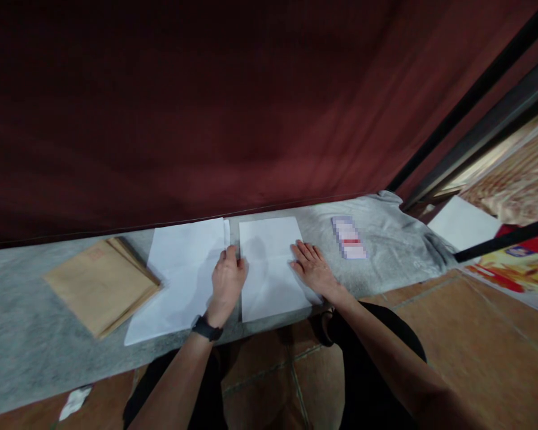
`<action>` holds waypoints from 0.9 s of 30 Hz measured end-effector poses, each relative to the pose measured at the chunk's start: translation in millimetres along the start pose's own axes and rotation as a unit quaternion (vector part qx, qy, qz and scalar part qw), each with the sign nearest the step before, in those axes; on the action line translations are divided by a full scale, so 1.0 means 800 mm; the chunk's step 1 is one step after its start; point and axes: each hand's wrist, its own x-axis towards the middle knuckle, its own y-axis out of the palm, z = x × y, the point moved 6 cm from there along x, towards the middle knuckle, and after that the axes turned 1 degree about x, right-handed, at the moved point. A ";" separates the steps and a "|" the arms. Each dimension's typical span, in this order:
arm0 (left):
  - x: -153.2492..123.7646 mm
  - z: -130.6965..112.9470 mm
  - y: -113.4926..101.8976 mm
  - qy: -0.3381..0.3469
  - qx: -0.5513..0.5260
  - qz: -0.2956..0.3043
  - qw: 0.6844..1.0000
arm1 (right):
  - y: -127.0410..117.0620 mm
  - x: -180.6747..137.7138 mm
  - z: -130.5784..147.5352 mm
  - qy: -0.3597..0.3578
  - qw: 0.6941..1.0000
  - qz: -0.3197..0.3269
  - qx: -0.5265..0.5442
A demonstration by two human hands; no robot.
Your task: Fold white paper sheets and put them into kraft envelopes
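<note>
My right hand [312, 269] lies flat on the right edge of a white sheet of paper [269, 272], its fingers stretched out. A faint crease crosses this sheet. My left hand [228, 276], with a black watch [207, 328] on its wrist, is closed with curled fingers in the gap between that sheet and a stack of white paper [186, 257] on the left. Whether its fingertips pinch an edge of paper is hidden. Brown envelopes [99, 286] lie in a pile over the left edge of the stack.
A grey cloth [18, 322] covers the narrow bench under the papers. Right of my right hand lies a blurred pink-and-white item [349, 237]. A dark red curtain [251, 119] hangs behind the bench. Dark metal bars [470, 98] and a colourful printed box [520, 269] are at the right.
</note>
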 end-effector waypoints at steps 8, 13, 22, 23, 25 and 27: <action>-0.075 -0.067 0.051 0.251 0.008 0.084 0.964 | 0.001 -0.017 0.049 -0.104 0.994 0.021 0.032; -0.080 -0.063 0.064 0.219 0.030 0.094 0.971 | 0.003 -0.027 0.056 -0.103 0.994 0.021 0.043; -0.077 -0.018 0.062 0.146 -0.010 0.027 0.989 | -0.016 -0.023 -0.001 0.009 1.000 -0.011 0.018; -0.073 -0.011 0.062 0.137 -0.035 0.017 0.990 | -0.019 -0.020 -0.006 0.024 1.000 -0.012 0.016; -0.055 0.004 0.061 0.101 -0.097 -0.002 0.990 | -0.025 -0.013 -0.014 0.054 0.998 -0.011 0.015; -0.030 0.019 0.059 0.033 -0.147 -0.018 0.988 | -0.029 -0.004 -0.020 0.079 0.997 -0.012 0.017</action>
